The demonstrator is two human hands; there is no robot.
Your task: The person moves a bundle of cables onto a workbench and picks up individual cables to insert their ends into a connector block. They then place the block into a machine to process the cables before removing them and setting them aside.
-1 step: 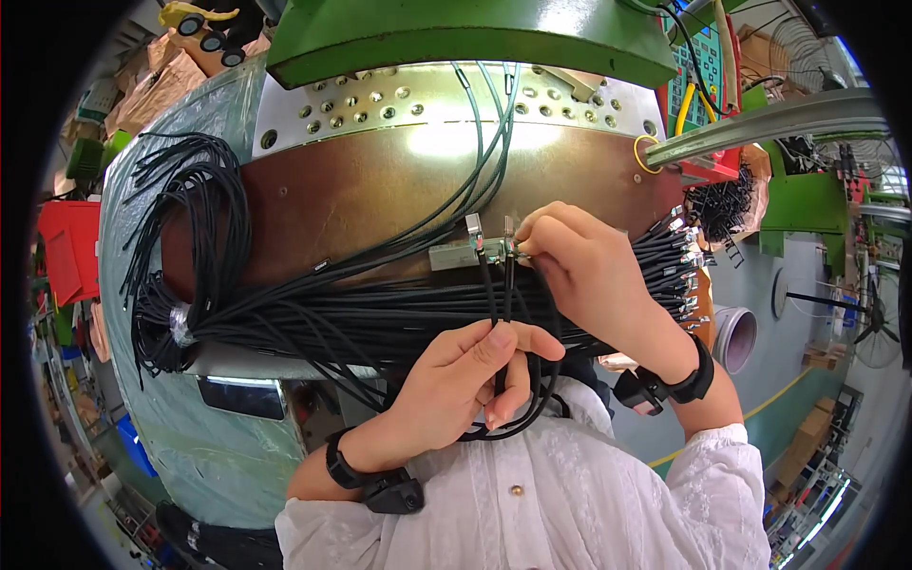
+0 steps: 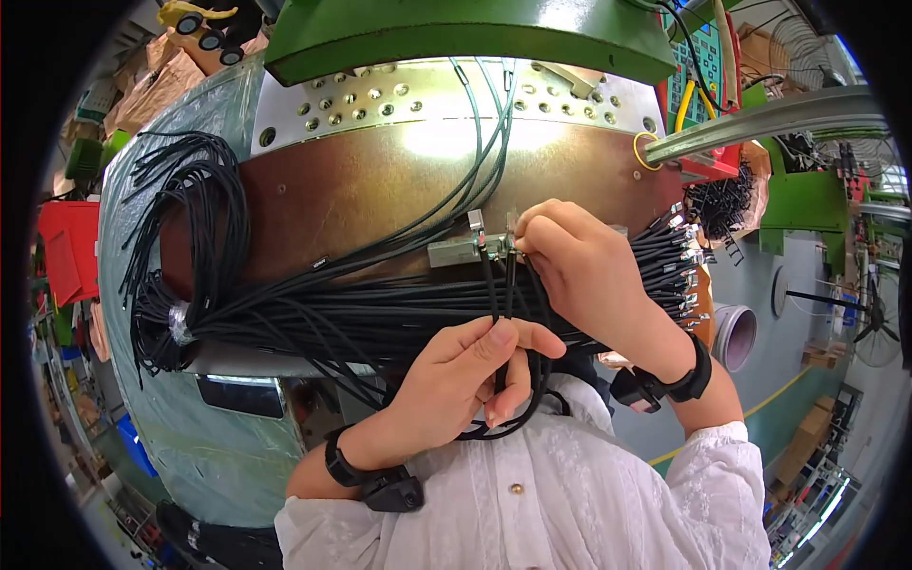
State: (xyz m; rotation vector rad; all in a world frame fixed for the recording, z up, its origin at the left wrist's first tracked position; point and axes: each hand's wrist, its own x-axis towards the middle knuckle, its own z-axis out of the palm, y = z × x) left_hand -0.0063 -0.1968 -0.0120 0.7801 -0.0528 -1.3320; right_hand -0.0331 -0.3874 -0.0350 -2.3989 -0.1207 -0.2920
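Note:
Two black cables (image 2: 501, 285) run upward out of my left hand (image 2: 475, 372), pinched between thumb and fingers, with their lower lengths looping beneath it. At their top ends are metal connectors (image 2: 477, 224) with small coloured wires showing. My right hand (image 2: 579, 261) is closed at the right-hand connector, thumb and index finger together there; the fingertips partly hide it. Directly behind these ends lies a small metal block (image 2: 453, 253) on the brown board (image 2: 351, 190). A thick bundle of black cables (image 2: 313, 318) stretches across the board behind my left hand.
The green machine (image 2: 465, 43) overhangs a perforated metal plate (image 2: 432, 100) at the back. Coiled cables (image 2: 180, 325) are tied at the left. A phone (image 2: 241, 396) lies near the front edge. At right stand a metal rail (image 2: 760, 128) and a red control box (image 2: 712, 166).
My right hand's fingertips have shifted very slightly at the connector. My left hand keeps its grip on the cables in the same place.

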